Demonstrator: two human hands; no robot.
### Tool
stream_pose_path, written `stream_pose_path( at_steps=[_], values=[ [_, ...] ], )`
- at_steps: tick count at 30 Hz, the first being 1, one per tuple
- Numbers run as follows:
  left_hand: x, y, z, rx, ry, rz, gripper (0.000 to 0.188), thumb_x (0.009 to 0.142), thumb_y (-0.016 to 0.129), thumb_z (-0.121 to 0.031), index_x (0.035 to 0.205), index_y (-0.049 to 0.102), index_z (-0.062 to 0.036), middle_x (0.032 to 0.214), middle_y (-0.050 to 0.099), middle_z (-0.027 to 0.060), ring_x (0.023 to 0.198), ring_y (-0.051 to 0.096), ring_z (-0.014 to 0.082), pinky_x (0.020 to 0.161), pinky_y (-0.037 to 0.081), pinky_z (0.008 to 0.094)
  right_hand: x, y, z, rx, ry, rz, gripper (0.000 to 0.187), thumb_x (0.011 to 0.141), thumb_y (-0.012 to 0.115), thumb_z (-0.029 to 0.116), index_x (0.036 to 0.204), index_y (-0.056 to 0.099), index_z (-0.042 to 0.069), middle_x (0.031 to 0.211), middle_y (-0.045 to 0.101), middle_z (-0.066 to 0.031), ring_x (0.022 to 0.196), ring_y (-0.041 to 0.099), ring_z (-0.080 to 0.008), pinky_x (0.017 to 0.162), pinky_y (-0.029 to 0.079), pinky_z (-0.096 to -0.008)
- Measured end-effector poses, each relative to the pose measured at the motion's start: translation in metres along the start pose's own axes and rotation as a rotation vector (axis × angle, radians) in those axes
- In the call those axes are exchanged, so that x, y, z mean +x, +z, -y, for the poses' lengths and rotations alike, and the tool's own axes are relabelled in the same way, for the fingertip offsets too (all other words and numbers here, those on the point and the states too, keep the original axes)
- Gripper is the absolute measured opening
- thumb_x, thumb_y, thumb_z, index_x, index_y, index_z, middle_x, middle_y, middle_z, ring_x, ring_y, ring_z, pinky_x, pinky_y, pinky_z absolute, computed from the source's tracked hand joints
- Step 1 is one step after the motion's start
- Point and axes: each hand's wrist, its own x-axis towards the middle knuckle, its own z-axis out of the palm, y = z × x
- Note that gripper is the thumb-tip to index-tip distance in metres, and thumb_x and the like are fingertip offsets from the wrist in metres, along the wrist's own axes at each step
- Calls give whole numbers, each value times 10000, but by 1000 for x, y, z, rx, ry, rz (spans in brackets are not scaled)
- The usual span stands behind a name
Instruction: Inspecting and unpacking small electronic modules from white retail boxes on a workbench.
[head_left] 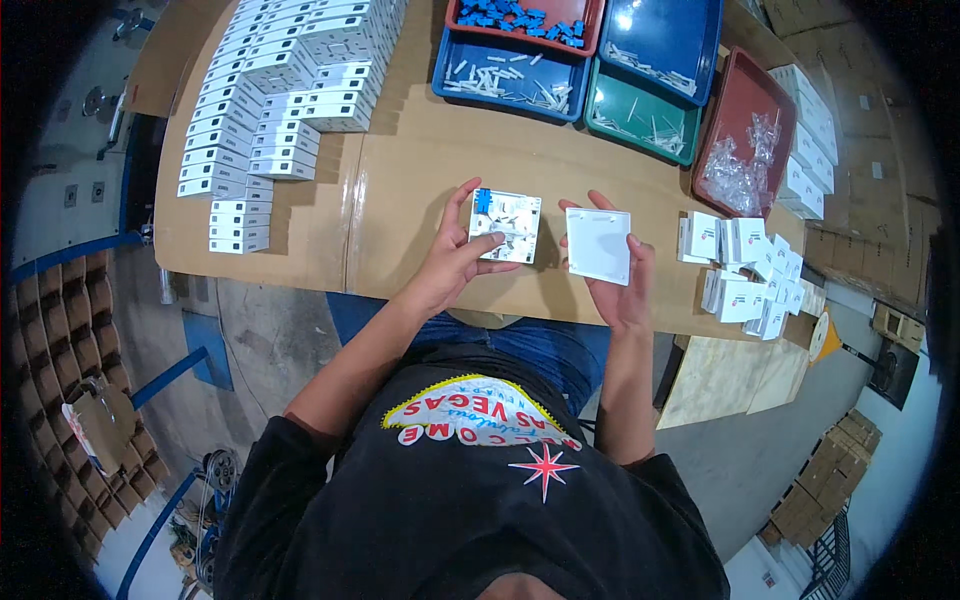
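Note:
My left hand [444, 266] grips a small square white box [524, 222] above the cardboard-covered table, its thumb laid across the contents. Inside the box, a blue plastic piece [484, 201] sits at the upper left corner, with small white and clear parts around it. Just to the right, my right hand [628, 302] holds a flat square white box lid [597, 246] by its edges, with the fingers partly behind it. A narrow gap separates box and lid. Too small to tell apart are the individual parts under my left thumb.
Stacked white boxes [222, 150] fill the table's far left. Trays at the back hold blue pieces [520, 18], white pieces [490, 82] and thin white sticks [665, 135]. A red tray [708, 180] holds clear bags, and small white boxes [740, 295] lie at right.

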Motion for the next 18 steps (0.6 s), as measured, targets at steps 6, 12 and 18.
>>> stream_pose_path(
  at_steps=[6, 12, 18],
  values=[
    [5, -10, 3, 74, -2, -23, 600, 1025, 581, -66, 1562, 322, -134, 1393, 581, 143, 1190, 668, 280, 942, 628, 440, 0, 14, 0, -105, -56, -19, 807, 1005, 547, 546, 1617, 281, 93, 1606, 382, -220, 1169, 654, -284, 911, 589, -428],
    [4, -7, 6, -52, -3, 33, 529, 1096, 451, -365, 1566, 348, -148, 1423, 581, 109, 1241, 641, 245, 960, 595, 439, 4, 5, -6, -91, -6, 4, 881, 976, 572, 632, 1609, 285, 91, 1610, 365, -221, 1226, 620, -279, 931, 578, -438],
    [8, -15, 9, -162, -42, 119, 627, 1093, 354, -543, 1610, 304, -192, 1518, 525, 112, 1318, 593, 284, 1044, 535, 488, 1, 22, -1, -175, -58, 95, 1110, 815, 747, 669, 1624, 254, 89, 1587, 395, -222, 1210, 619, -268, 941, 574, -422]
  ],
)
